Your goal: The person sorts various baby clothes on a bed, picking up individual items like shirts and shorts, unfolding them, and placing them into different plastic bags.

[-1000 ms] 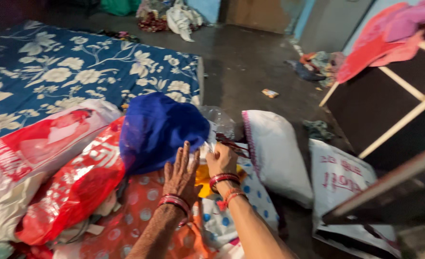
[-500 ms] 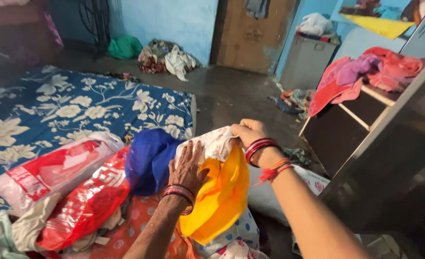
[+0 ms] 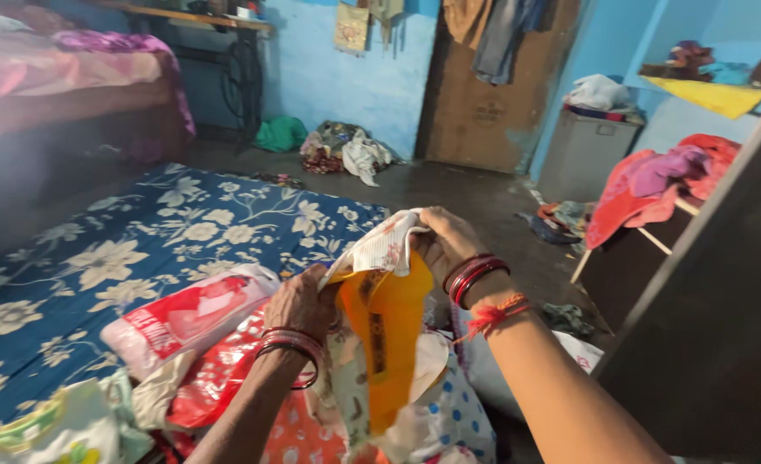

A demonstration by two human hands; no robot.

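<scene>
My right hand (image 3: 443,242) grips the top edge of a yellow-orange cloth (image 3: 386,331) together with a cream patterned cloth (image 3: 382,248), holding them up in front of me. My left hand (image 3: 303,302) clutches the same bundle lower down on its left side. Both wrists carry red bangles, and a red thread is tied round the right wrist. The cloths hang down over a white fabric with blue dots (image 3: 455,414). Red and white plastic bags (image 3: 193,320) lie just left of my left hand.
A blue floral sheet (image 3: 153,241) covers the floor at left. A bed (image 3: 63,86) stands at the far left. Clothes piles (image 3: 342,150) lie by the blue wall near a wooden door (image 3: 483,94). A dark cupboard (image 3: 715,335) with draped clothes (image 3: 651,185) stands at right.
Both hands have lifted the yellow and cream cloths higher off the pile. The blue cloth seen earlier is out of view, and my view has tilted up toward the room.
</scene>
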